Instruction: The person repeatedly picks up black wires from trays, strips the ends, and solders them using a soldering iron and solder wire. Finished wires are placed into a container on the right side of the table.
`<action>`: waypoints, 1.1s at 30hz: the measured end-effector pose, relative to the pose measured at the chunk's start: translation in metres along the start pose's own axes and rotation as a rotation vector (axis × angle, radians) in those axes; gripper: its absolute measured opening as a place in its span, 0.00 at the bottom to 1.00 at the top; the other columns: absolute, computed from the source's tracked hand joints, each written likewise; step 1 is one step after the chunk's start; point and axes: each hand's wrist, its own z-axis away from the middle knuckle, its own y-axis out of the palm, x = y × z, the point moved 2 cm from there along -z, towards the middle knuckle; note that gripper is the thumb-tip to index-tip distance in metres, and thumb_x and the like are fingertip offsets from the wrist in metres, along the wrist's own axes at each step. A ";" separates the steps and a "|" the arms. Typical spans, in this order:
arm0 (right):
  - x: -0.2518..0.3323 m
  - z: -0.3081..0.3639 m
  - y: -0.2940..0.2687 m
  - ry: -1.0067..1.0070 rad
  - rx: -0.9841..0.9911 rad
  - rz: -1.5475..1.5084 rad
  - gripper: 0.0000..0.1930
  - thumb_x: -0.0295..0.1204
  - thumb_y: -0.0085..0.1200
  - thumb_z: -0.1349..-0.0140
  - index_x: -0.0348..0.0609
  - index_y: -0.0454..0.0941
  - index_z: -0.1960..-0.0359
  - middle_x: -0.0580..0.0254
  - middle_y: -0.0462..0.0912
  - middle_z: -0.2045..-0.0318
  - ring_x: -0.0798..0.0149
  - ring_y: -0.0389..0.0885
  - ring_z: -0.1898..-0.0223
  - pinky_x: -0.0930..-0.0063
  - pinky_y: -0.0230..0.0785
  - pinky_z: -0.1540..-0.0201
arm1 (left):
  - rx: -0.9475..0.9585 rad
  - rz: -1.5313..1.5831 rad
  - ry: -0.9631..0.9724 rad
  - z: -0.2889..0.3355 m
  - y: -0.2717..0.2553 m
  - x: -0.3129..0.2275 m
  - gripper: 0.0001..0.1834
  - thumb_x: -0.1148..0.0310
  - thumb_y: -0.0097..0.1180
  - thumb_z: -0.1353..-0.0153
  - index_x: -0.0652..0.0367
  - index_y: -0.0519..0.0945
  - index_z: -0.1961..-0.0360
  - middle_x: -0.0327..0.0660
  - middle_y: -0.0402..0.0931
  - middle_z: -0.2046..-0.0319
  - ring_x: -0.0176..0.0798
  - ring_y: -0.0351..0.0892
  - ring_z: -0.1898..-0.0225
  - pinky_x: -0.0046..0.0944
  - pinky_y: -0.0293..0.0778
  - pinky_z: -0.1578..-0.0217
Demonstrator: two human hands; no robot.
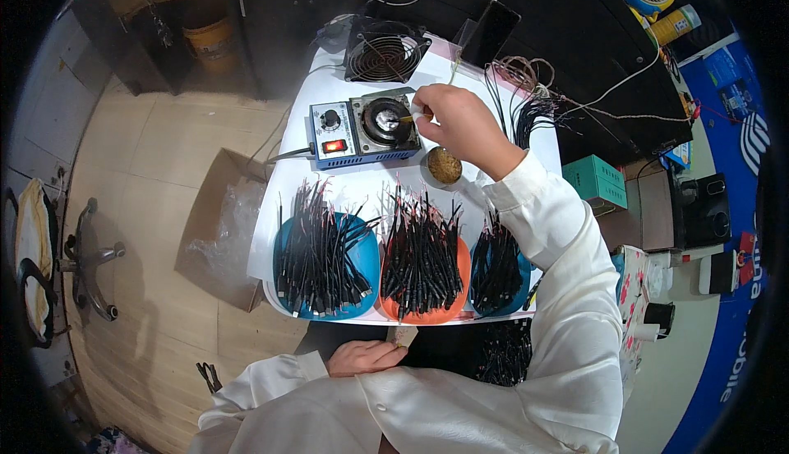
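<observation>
My right hand (460,117) reaches over a small blue-and-silver solder pot (333,132), its fingers pinched on a thin, pale strip-like piece (417,114). The piece's tip is over the round dark well (386,121), where a shiny patch shows; its exact kind is too small to tell. A red switch glows on the pot's front, beside a black knob. Just below my right hand stands a small round container (445,165) with brownish contents. My left hand (367,357) lies low at my lap, fingers flat and together, beside a small tan piece (402,336).
Black cables with stripped ends fill a blue tray (371,285), an orange tray (466,269) and another blue tray (523,285) along the table's near edge. Behind the pot stands a black fan (386,58). A cardboard box (212,228) sits left; a green box (595,183) is right.
</observation>
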 end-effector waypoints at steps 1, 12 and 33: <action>0.001 0.000 0.002 -0.010 0.003 0.000 0.09 0.26 0.57 0.48 0.36 0.77 0.66 0.52 0.81 0.71 0.50 0.81 0.69 0.62 0.73 0.64 | 0.010 -0.005 0.001 0.000 0.001 0.000 0.20 0.70 0.54 0.46 0.62 0.76 0.50 0.43 0.74 0.59 0.39 0.80 0.63 0.33 0.79 0.66; 0.000 -0.002 0.004 0.035 -0.046 -0.033 0.09 0.26 0.57 0.48 0.36 0.78 0.65 0.52 0.81 0.71 0.50 0.80 0.69 0.63 0.72 0.64 | 0.009 0.015 -0.010 0.002 0.002 0.002 0.21 0.69 0.54 0.46 0.61 0.76 0.50 0.42 0.74 0.60 0.38 0.79 0.63 0.33 0.79 0.67; -0.005 0.002 0.009 0.086 -0.090 -0.018 0.09 0.26 0.57 0.48 0.36 0.78 0.65 0.52 0.82 0.71 0.51 0.81 0.70 0.64 0.73 0.66 | 0.006 0.020 -0.029 0.005 0.006 0.003 0.20 0.70 0.55 0.46 0.61 0.77 0.50 0.42 0.74 0.61 0.40 0.81 0.63 0.34 0.79 0.65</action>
